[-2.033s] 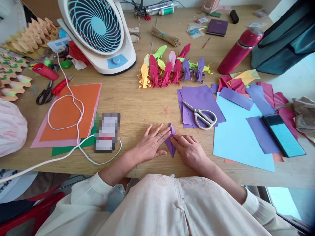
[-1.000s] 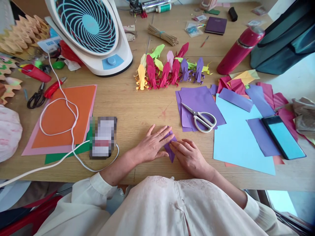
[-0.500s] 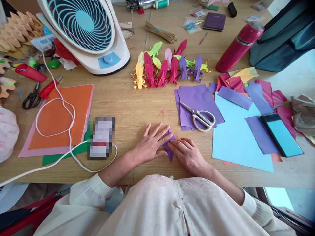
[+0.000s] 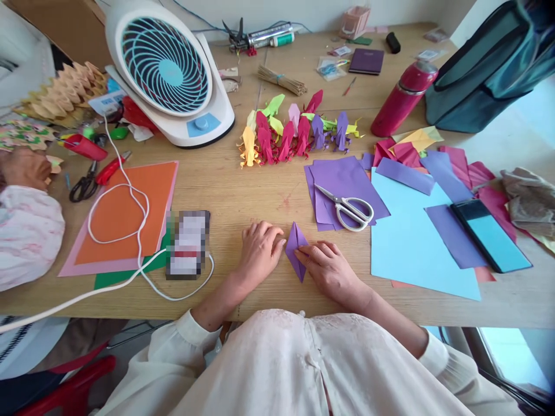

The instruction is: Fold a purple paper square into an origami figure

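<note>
A narrow purple diamond of folded paper (image 4: 295,236) lies on the table in front of me, with a crease running down its length. My right hand (image 4: 332,268) pinches its right edge, thumb and fingertips closed on the paper. Just left of the diamond, my left hand (image 4: 261,254) rests with bent fingers, thumb and forefinger apart, holding nothing. Right of and beyond my hands are purple paper sheets (image 4: 347,173) with white-handled scissors (image 4: 353,212) on top. Farther back stand several folded paper figures (image 4: 286,141) in red, purple, green, pink and yellow.
A phone (image 4: 188,245) with a white cable lies left, near orange paper (image 4: 130,202). Light-blue paper (image 4: 407,248) and another phone (image 4: 492,237) lie right. A fan (image 4: 173,75), red flask (image 4: 403,101) and teal bag (image 4: 477,75) stand behind. Another person's hand (image 4: 26,167) shows at left.
My left hand has lifted off the folded paper and moved left, its spread fingers now bent. My right hand stays on the paper. The view has shifted, bringing another person's hand in at left.
</note>
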`<act>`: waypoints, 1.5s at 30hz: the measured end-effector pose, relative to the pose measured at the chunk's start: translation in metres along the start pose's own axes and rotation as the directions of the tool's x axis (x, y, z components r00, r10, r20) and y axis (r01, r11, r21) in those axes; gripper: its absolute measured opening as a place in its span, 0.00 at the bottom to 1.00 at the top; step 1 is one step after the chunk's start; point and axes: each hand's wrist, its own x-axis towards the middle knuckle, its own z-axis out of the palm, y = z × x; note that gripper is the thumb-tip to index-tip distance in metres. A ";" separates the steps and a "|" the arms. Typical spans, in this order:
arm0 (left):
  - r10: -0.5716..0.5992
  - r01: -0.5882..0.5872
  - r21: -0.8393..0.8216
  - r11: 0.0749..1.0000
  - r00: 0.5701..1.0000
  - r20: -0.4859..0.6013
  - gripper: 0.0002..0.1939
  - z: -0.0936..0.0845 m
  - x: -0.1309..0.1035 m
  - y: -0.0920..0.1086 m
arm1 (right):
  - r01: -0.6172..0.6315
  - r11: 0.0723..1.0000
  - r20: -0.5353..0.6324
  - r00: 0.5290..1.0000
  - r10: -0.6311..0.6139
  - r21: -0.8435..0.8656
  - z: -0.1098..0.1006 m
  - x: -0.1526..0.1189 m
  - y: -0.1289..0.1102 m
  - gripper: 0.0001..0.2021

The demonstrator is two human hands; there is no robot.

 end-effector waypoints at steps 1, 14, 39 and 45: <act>-0.039 0.039 -0.020 0.999 0.999 0.002 0.06 0.001 0.001 0.004 | 0.001 1.000 0.000 1.000 -0.001 0.001 0.000 0.000 0.000 0.19; -0.071 0.101 -0.651 0.752 0.995 0.072 0.02 -0.001 0.022 0.031 | -0.302 0.690 -0.174 0.831 0.529 0.657 -0.006 0.002 0.016 0.14; -0.042 -0.025 -0.878 0.477 0.998 -0.051 0.16 -0.003 0.068 0.011 | -0.333 0.058 0.213 0.716 0.665 0.941 -0.011 0.074 0.036 0.26; -0.045 0.032 -0.855 0.518 0.999 0.010 0.16 0.007 0.067 0.004 | -0.349 0.053 0.210 0.670 0.712 0.936 -0.003 0.071 0.033 0.24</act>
